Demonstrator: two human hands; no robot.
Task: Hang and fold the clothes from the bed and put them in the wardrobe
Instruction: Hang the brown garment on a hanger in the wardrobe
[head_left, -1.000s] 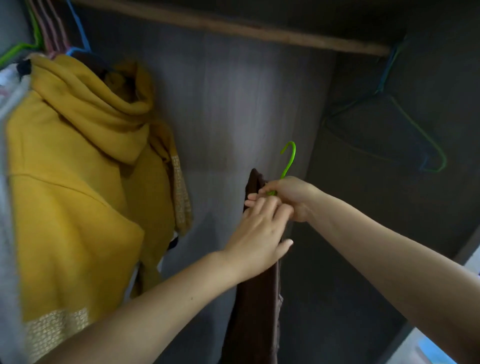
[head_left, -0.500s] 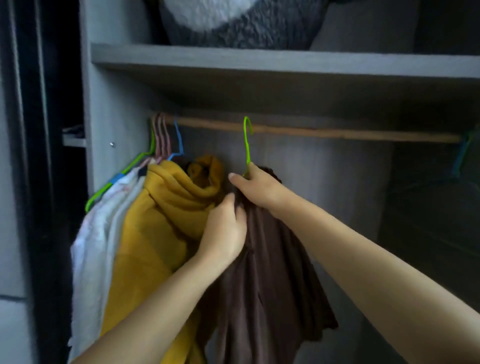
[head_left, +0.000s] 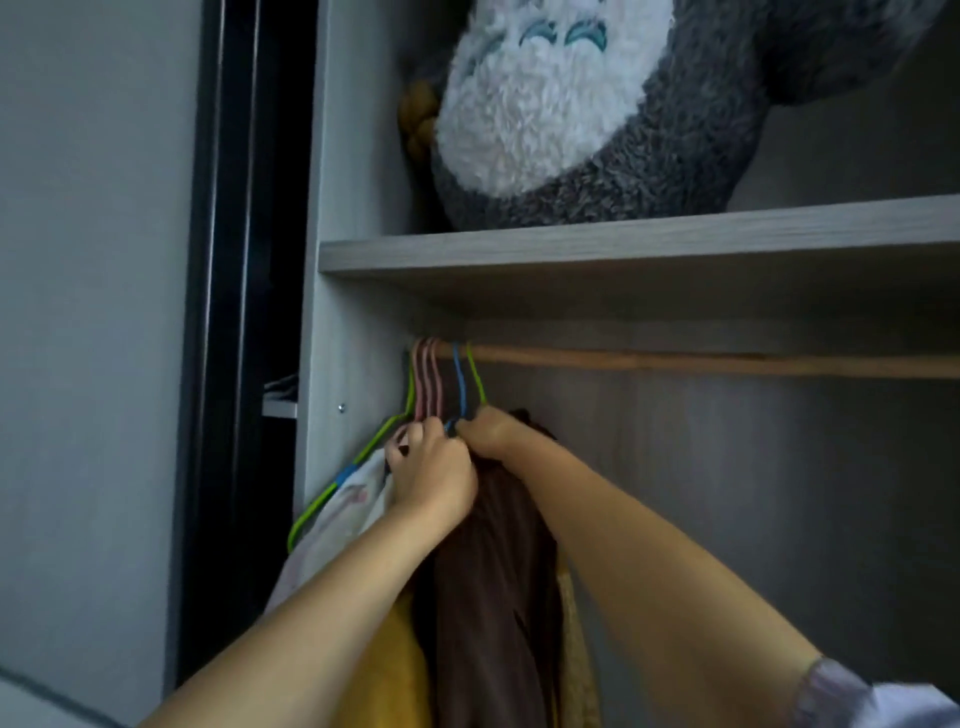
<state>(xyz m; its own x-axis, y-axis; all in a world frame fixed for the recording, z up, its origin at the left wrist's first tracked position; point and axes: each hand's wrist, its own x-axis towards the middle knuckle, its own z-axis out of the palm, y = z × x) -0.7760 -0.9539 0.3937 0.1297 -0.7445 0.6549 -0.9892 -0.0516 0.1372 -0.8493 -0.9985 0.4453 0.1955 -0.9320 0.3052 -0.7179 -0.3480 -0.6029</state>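
Green hanger (head_left: 475, 376) on rod (head_left: 675, 359), brown garment (head_left: 493, 571) at 6 o'clock; right hand (head_left: 488, 431) grips its neck, left hand (head_left: 431, 475) curled on fabric.

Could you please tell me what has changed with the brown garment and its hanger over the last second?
The green hanger carrying the brown garment went up from below the wooden rail, hooked over it, then slid left against the other hangers. The right hand keeps its grip at the hanger's neck; the left hand stays on the clothes beside it.

The 1 head view looks up, close, into the wardrobe (head_left: 358, 322) at rail (head_left: 675, 361) height.
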